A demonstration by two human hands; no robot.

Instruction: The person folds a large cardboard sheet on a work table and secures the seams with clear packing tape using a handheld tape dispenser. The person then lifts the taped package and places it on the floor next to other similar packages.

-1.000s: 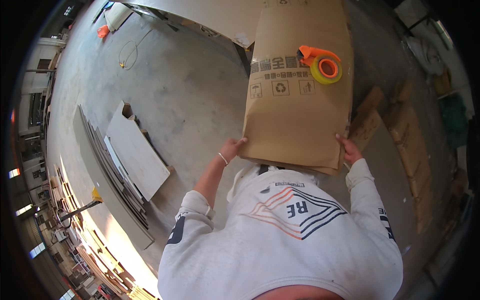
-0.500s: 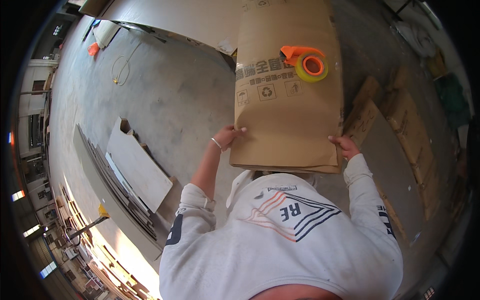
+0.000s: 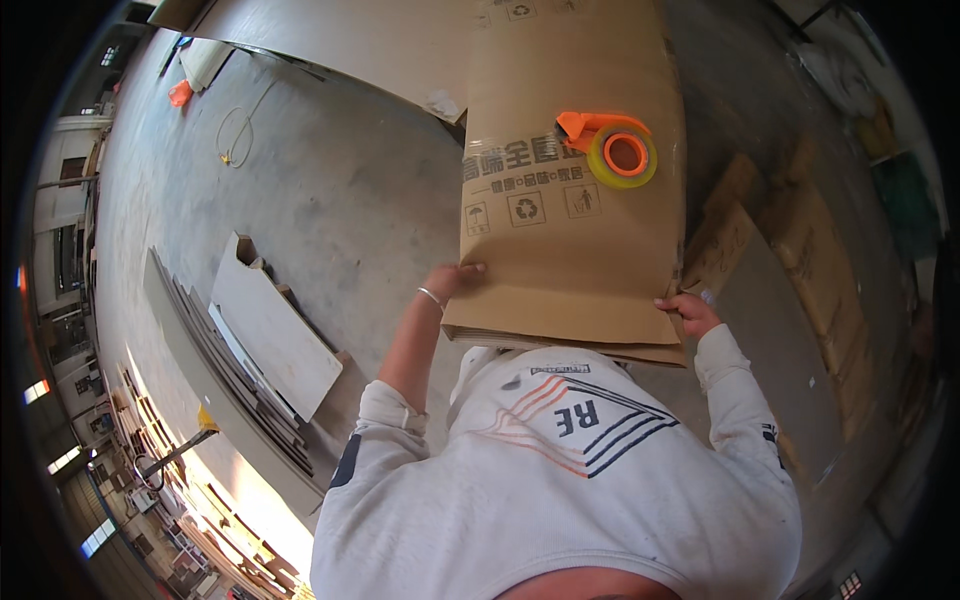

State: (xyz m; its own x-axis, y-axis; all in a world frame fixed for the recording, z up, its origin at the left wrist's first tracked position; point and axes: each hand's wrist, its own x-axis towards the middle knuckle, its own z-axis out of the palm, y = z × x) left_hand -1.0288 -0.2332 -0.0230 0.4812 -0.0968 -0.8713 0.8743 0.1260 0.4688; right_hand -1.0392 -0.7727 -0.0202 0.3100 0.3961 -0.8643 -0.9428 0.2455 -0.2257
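A long brown cardboard wrap (image 3: 575, 255) with dark printing and symbols reaches from my body toward the far side. My left hand (image 3: 456, 281), with a light bangle at its wrist, grips the left edge near the close end, thumb on top. Opposite it, my right hand (image 3: 690, 312) pinches the right edge, thumb on the upper face. The fingers beneath the cardboard are hidden. Several layers show at the near end, slightly spread apart. On top of the cardboard rests an orange tape dispenser (image 3: 600, 127) with a roll of clear yellowish tape (image 3: 648, 168).
A large pale board (image 3: 370, 50) lies beyond, at the far left of the cardboard. Grey panels (image 3: 215, 365) and a white panel (image 3: 270, 330) are stacked on the left floor. Long cardboard-wrapped packages (image 3: 815, 270) lie on the right. A thin cord loop (image 3: 235, 135) is on the floor.
The cardboard and the tape dispenser on it have shifted a little toward me. Its near-end layers have spread wider. Both hands stay on the edges; the right one has come slightly nearer.
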